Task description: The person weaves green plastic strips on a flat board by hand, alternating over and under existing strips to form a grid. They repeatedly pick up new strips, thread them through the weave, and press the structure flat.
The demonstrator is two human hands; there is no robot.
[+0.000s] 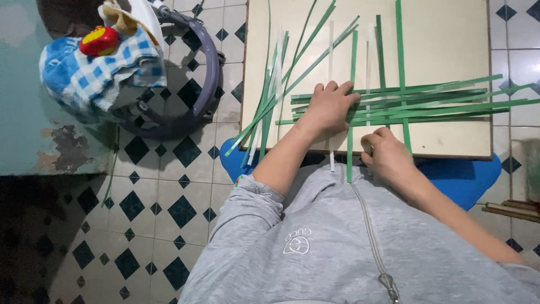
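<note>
Several long green strips (433, 101) lie crosswise on a cream board (444, 39), woven with upright green and white strips. My left hand (329, 107) presses flat on the left ends of the crosswise strips. My right hand (385, 152) sits at the board's near edge, its fingers curled around the lower part of an upright green strip (350, 152). A loose fan of green and white strips (270, 95) lies slanted on the board's left side.
The board rests on a blue stool (467, 174). A purple round frame (202, 84) with a blue checked cloth (90, 73) and a red toy (99, 40) stands at the upper left on the tiled floor. Brown sticks (514, 209) lie at the right.
</note>
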